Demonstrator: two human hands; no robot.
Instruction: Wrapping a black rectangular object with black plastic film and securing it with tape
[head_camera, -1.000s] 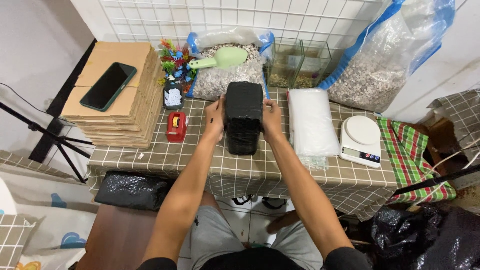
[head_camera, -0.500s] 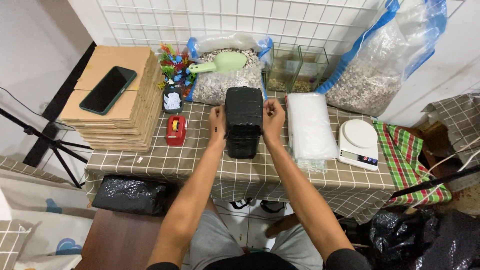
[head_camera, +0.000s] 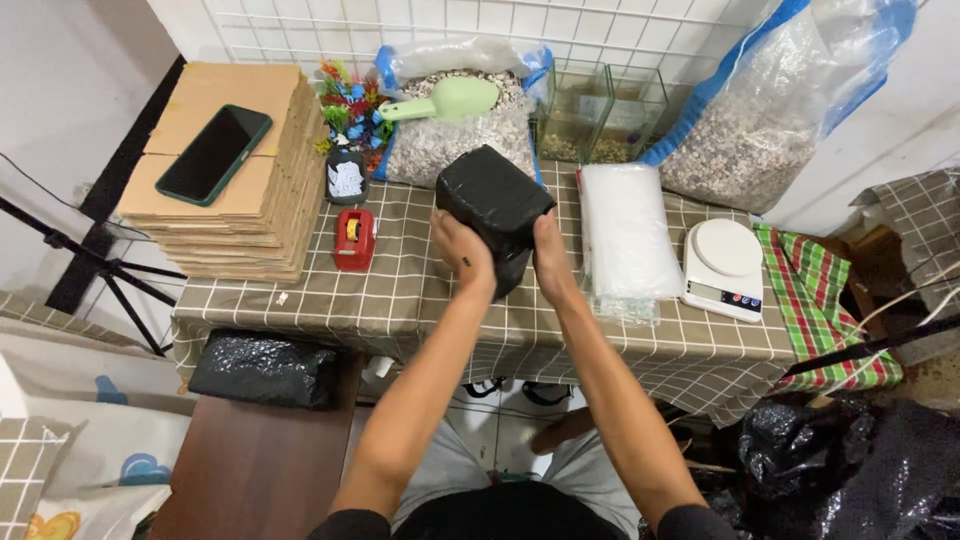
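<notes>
Now both hands grip a black wrapped block, tilted above the middle of the checked table. Left hand clasps its near left side, fingers curled round the wrapping; right hand presses its near right side. Just right of the block lies a stack of clear bags, then a white scale. A red tape dispenser sits to the left, beside stacked cardboard bearing a phone.

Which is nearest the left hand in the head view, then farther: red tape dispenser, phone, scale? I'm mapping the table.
From the left hand:
1. Red tape dispenser, just to its left.
2. Scale, far right, past the right hand.
3. Phone, on the cardboard stack, back left.
</notes>
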